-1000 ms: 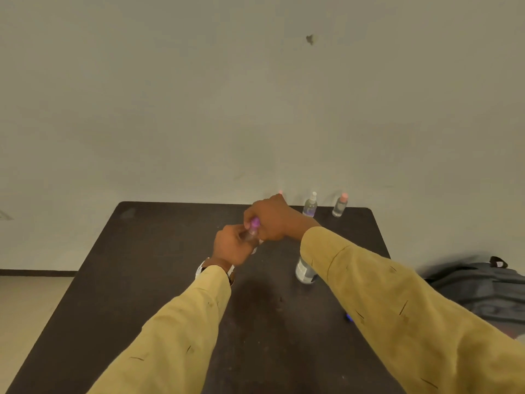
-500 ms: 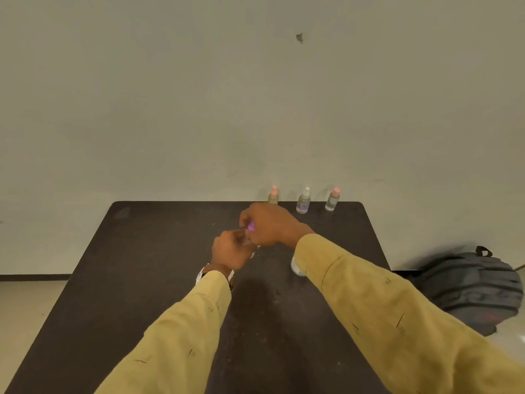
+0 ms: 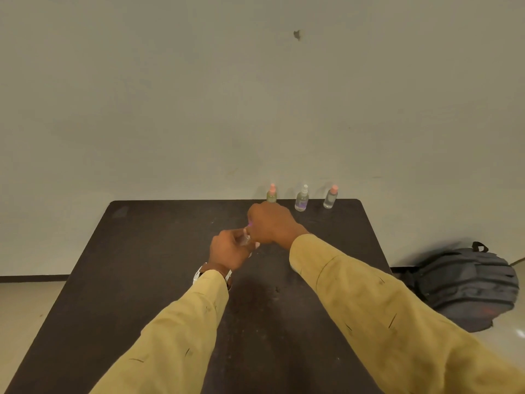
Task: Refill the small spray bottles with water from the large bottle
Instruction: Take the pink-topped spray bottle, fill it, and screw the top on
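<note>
Only one view here, the head cam looking down. Hard-to-see stuff first: the small spray bottle (image 3: 246, 239) is mostly buried btw both hands. All I get is a bit of clear body and a speck of purple up top, so no idea how full it is. Left hand (image 3: 227, 250) is curled round the body from below. Right hand (image 3: 271, 226) is clamped over the top end, fingers wrapped under and out of sight. The bottle is held up over the middle of the table (image 3: 142, 265), tilted a bit; can't tell if it touches the top. The right knuckles cover the base of the greenish bottle (image 3: 271, 194) behind them. The table's near edge is cut off by the frame, and both mustard sleeves (image 3: 369, 302) run out the bottom.

Edges/room: the hands are well in from the left & right edges. The far edge sits at the wall (image 3: 255, 95). The three bottles line that edge, right of centre, each apart from the next. A grey backpack (image 3: 466, 285) is on the floor just beside the right edge.

Containers: greenish one has a pink cap. The middle bottle (image 3: 301, 199) is clear w/ a white sprayer and something purple low down, label or liquid idk. The right bottle (image 3: 330, 198) is clear w/ a pink cap; levels are too small to read.
</note>
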